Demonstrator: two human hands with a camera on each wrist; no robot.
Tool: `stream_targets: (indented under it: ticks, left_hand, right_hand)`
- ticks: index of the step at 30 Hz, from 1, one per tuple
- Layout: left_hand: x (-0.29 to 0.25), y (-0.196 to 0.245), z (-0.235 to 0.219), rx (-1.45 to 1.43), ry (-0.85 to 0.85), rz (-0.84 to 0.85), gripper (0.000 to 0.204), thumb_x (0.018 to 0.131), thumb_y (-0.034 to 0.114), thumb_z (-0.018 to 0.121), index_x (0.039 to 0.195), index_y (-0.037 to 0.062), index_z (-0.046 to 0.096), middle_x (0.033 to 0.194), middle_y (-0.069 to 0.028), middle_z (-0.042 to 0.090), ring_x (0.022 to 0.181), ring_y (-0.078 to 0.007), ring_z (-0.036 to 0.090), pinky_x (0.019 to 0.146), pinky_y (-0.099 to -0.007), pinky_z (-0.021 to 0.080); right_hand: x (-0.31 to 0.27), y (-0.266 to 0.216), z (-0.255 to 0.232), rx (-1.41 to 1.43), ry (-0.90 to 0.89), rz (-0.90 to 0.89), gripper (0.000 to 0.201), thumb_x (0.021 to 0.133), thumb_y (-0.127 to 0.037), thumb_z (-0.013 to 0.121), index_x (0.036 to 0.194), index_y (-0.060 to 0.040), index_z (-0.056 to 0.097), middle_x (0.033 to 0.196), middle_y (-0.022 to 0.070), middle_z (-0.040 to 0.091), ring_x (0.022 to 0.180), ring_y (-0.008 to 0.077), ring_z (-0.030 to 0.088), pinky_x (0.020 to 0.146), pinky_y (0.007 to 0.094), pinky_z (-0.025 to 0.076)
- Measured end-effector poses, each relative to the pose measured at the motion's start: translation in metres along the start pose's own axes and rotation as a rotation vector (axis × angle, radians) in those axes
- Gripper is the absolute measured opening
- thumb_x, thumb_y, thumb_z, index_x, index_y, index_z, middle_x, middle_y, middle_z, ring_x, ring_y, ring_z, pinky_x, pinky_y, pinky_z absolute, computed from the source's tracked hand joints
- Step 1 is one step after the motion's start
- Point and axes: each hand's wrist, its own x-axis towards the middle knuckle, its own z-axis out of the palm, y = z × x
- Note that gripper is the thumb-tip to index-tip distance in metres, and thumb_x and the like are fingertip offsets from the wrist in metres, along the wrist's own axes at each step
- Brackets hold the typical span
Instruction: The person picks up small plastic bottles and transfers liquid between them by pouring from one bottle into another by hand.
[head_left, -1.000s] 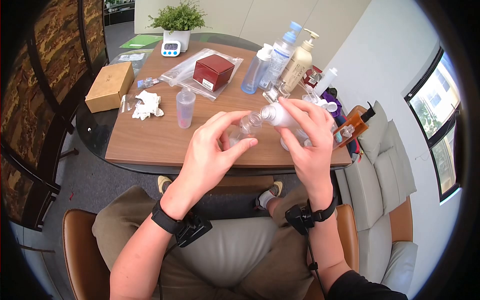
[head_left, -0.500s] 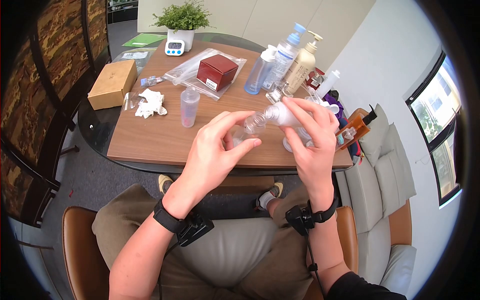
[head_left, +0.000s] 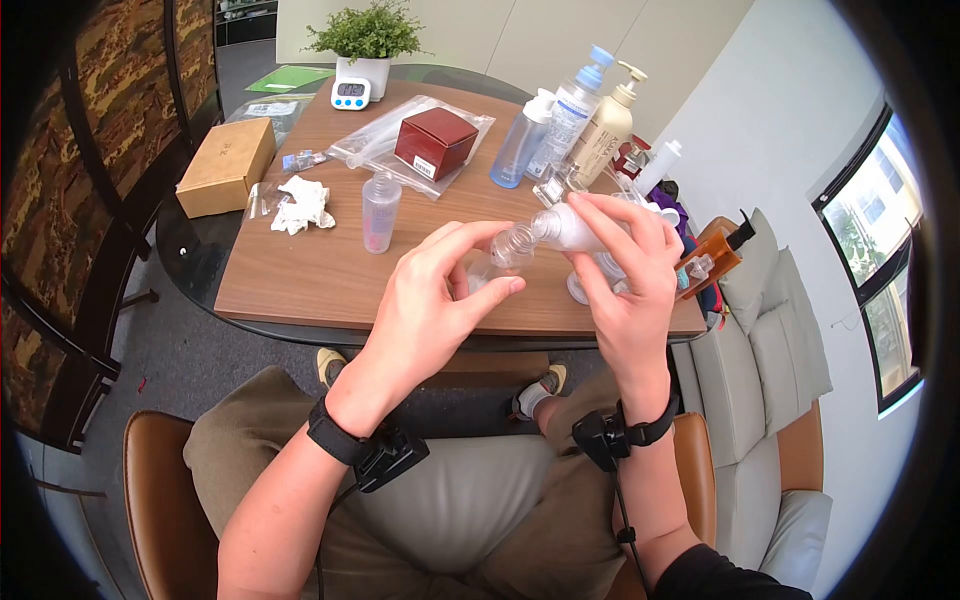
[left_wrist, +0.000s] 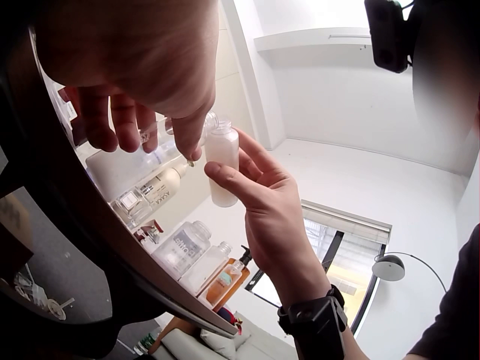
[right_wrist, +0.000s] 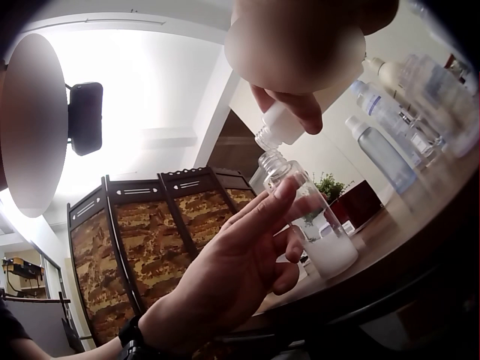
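My left hand (head_left: pixel 425 290) grips a clear bottle (right_wrist: pixel 319 225) between thumb and fingers, its open neck (head_left: pixel 513 245) leaning to the right. Whitish liquid (right_wrist: pixel 334 255) shows in its lower part in the right wrist view. With thumb and fingertips, my right hand (head_left: pixel 630 265) holds a smaller translucent white bottle (left_wrist: pixel 223 169), tipped to the left. The uncapped mouth of that bottle meets the clear bottle's mouth from above. A frosted, uncapped bottle (head_left: pixel 380 215) stands on the table left of the hands.
The wooden tabletop (head_left: pixel 290 285) carries a red box (head_left: pixel 435 145) on a plastic bag, crumpled tissue (head_left: pixel 302 205), a cardboard box (head_left: pixel 225 168), a timer (head_left: pixel 350 94) and a potted plant (head_left: pixel 365 35). Pump bottles (head_left: pixel 603 125) cluster back right; an amber pump bottle (head_left: pixel 712 258) stands far right.
Both hands keep their hold, mouth to mouth. The bottles have shifted very slightly to the right; the head view has moved a little as well.
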Motion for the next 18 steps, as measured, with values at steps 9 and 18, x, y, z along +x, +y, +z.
stream_targets:
  ticks: [9, 18]
  left_hand:
    - [0.0, -0.0007, -0.0004, 0.009, -0.003, 0.015, 0.054, 0.093, 0.016, 0.092, 0.142, 0.0038, 0.074, 0.117, -0.0047, 0.071, 0.074, -0.0079, 0.058, 0.066, -0.0275, 0.051]
    - [0.0, -0.0002, 0.0, 0.014, -0.001, 0.016, 0.055, 0.092, 0.016, 0.093, 0.143, 0.0048, 0.074, 0.116, -0.0043, 0.071, 0.075, -0.0078, 0.057, 0.065, -0.0271, 0.05]
  right_hand:
    - [0.0002, 0.0002, -0.0005, -0.006, 0.004, -0.011, 0.056, 0.087, 0.001, 0.081, 0.139, -0.0186, 0.082, 0.134, 0.003, 0.076, 0.127, 0.024, 0.066, 0.122, 0.0446, 0.032]
    - [0.0004, 0.0007, -0.001, -0.012, 0.008, -0.022, 0.057, 0.086, 0.002, 0.081, 0.139, -0.0184, 0.082, 0.134, 0.0032, 0.076, 0.127, 0.0239, 0.066, 0.121, 0.0443, 0.032]
